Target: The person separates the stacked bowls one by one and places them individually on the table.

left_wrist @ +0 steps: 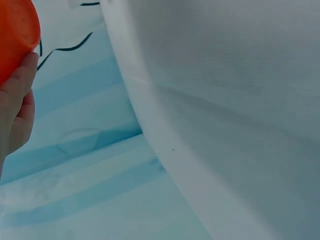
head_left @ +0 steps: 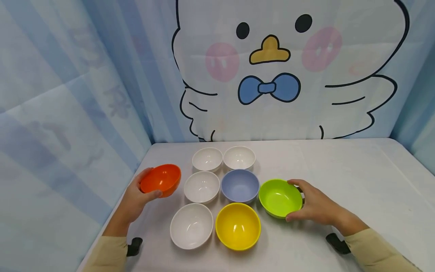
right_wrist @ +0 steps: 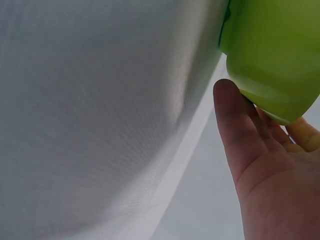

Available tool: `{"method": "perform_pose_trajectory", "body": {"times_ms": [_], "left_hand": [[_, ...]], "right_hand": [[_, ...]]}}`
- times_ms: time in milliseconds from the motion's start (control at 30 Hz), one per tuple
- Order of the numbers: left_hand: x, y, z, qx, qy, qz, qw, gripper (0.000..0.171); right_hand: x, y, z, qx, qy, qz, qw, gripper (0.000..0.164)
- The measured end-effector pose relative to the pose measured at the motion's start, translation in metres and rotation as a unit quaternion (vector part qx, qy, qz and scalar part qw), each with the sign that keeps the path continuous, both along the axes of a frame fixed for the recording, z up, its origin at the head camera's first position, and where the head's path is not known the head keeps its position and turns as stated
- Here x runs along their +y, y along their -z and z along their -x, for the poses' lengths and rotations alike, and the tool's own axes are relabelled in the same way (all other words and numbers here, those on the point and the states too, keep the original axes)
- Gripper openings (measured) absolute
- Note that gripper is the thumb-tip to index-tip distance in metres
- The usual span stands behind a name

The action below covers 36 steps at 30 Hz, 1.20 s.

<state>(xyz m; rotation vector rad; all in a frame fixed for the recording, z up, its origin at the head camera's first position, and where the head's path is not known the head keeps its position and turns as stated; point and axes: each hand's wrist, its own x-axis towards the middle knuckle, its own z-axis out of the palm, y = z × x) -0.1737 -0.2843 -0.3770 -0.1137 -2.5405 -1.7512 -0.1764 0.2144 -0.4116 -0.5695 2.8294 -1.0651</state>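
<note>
My left hand point(head_left: 136, 198) holds an orange bowl point(head_left: 161, 180) above the table's left side, thumb on its near side. The bowl tilts, and in the left wrist view only part of the orange bowl point(left_wrist: 17, 35) and some fingers point(left_wrist: 20, 80) show. On the right, my right hand point(head_left: 316, 204) grips a lime green bowl point(head_left: 279, 200) by its right side, thumb at the near rim and fingers at the far rim. The green bowl point(right_wrist: 280, 55) fills the upper corner of the right wrist view. Just left of it sits a periwinkle blue bowl point(head_left: 240, 186).
A yellow bowl point(head_left: 238, 226) stands in front of the blue one. Several white bowls point(head_left: 192, 226) stand to the left and behind, close together. The white-covered table point(head_left: 357, 181) ends at a printed curtain point(head_left: 272, 121) at the back and another curtain point(head_left: 68, 151) on the left.
</note>
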Motion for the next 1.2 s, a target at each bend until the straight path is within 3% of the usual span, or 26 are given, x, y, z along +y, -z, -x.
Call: {"method": "perform_pose_trajectory", "body": {"times_ms": [367,800,1200], "left_hand": [[-0.003,0.012,-0.008,-0.055,-0.029,0.040,0.9973,0.085],[0.003,0.020,-0.006,-0.090,-0.015,0.043,0.9949,0.092],[-0.001,0.024,-0.008,-0.114,-0.003,0.091,0.9893,0.096]], "right_hand": [[0.001,0.001,0.000,0.007,-0.013,0.003,1.000,0.107],[0.001,0.000,-0.001,-0.008,-0.011,-0.003,1.000,0.114],[0.000,-0.002,-0.002,-0.020,-0.032,-0.014,0.999,0.115]]}}
